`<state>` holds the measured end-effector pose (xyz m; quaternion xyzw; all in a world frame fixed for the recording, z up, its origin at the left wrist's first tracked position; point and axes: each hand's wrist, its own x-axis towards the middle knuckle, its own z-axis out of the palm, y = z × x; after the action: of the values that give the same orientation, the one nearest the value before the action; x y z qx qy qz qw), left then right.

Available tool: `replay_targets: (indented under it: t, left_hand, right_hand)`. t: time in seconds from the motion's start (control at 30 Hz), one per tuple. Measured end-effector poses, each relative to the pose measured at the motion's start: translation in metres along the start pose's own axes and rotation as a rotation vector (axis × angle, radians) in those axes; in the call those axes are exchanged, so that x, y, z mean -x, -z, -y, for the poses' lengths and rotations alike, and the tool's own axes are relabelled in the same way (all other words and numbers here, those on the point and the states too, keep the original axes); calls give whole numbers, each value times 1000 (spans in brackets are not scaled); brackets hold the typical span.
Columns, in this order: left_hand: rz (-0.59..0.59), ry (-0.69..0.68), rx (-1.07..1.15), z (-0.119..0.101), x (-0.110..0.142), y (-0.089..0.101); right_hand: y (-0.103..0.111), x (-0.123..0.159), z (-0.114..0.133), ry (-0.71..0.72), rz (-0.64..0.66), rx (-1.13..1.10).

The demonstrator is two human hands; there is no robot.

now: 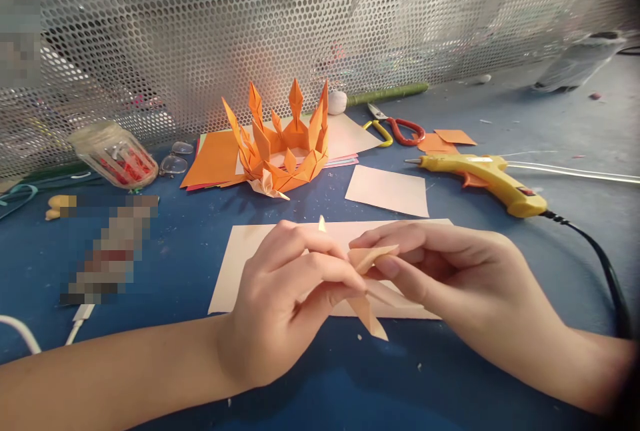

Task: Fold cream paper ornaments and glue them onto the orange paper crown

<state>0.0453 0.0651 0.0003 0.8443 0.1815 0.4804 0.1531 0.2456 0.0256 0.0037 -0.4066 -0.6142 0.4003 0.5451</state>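
Between my two hands is a small folded piece of pale peach paper (369,317), its pointed flaps sticking out above and below the fingers. My left hand (295,284) pinches it from the left, fingers closed, partly covering it. From the right, my right hand (440,267) grips an upper flap between thumb and fingers. Beneath both hands a pale peach sheet (235,264) lies flat on the blue table. Farther back stands an orange folded-paper crown (285,177) with upright points and one pale folded piece at its front.
A yellow glue gun (480,174) lies at right, its black cord running toward me. Behind are scissors (407,131), orange paper squares (445,141) and a green-wrapped stick (387,94). A pale square (387,191) lies mid-table. At left are a jar (117,157) and glasses (175,161).
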Motion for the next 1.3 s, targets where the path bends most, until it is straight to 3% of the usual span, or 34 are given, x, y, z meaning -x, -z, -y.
replay_targets:
  t: [0.5, 0.67, 0.93, 1.3]
  left_hand:
    - [-61, 155, 82, -2, 0, -6]
    - [-84, 162, 139, -2, 2, -6]
    - [-183, 208, 214, -4, 4, -11]
    - [-152, 228, 240, -8, 8, -12]
  right_hand:
    - [2, 2, -6, -15, 57, 6]
    - [5, 5, -8, 57, 63, 106]
    - [5, 1, -8, 104, 106, 90]
    - [7, 3, -8, 237, 77, 250]
